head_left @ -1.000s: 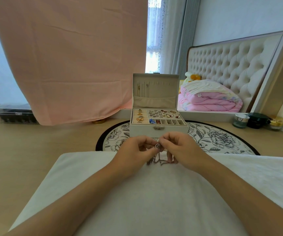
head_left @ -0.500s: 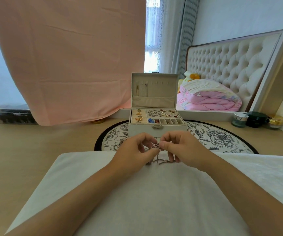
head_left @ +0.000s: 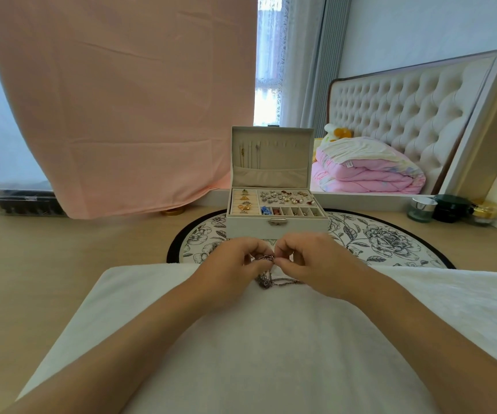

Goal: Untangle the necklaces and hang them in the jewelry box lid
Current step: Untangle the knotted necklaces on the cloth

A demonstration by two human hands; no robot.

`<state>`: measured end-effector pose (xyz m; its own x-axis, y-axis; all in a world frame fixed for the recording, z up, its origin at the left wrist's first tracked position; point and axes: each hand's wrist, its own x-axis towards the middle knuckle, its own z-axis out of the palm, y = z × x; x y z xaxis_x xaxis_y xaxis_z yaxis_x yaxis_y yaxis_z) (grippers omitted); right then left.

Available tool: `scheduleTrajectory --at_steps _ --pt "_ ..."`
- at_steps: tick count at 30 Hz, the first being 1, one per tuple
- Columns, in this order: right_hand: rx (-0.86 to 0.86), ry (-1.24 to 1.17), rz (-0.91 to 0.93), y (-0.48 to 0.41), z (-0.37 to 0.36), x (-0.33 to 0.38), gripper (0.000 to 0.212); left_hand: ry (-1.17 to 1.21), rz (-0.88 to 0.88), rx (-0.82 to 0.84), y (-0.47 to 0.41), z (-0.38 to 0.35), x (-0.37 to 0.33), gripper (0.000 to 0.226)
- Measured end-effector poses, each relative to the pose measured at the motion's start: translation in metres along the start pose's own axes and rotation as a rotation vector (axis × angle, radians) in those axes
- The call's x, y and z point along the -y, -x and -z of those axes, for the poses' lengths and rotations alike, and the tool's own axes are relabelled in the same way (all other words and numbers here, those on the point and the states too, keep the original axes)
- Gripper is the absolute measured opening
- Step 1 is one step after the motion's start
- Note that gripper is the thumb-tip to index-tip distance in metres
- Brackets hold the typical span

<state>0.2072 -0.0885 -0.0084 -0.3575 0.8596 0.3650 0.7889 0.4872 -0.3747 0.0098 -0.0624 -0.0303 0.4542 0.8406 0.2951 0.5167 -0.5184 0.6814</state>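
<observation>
Silver-toned tangled chain necklaces lie on white cloth, pinched between curled fingers of left hand and right hand. Beige open jewelry box stands just beyond, on round floral mat.

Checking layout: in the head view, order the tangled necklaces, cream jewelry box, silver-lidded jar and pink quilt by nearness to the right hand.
1. Tangled chain necklaces, pinched.
2. Open cream jewelry box, ahead.
3. Silver-lidded glass jar, right.
4. Folded pink quilt, back right.

Soft daylight from window behind; slight glare there; wide-angle bending at edges.
</observation>
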Motion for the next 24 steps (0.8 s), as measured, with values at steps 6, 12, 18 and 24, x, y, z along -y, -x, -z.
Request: scheduleTrajectory --at_steps 6,12,18,24 --pt "0.148 -0.252 -0.144 0.003 -0.006 -0.001 0.019 -0.297 -0.127 -0.082 -0.001 0.002 0.000 0.014" --pt "0.092 -0.426 -0.191 0.002 -0.008 -0.002 0.018 0.015 -0.121 -0.140 0.001 -0.008 0.008 0.014" --pt "-0.096 -0.538 -0.175 0.000 -0.006 -0.004 0.008 0.366 -0.002 -0.136 0.000 -0.015 0.003 0.017" --pt "-0.157 -0.353 -0.160 0.000 -0.001 -0.004 0.007 0.398 0.009 -0.145 0.001 -0.015 0.002 0.011"
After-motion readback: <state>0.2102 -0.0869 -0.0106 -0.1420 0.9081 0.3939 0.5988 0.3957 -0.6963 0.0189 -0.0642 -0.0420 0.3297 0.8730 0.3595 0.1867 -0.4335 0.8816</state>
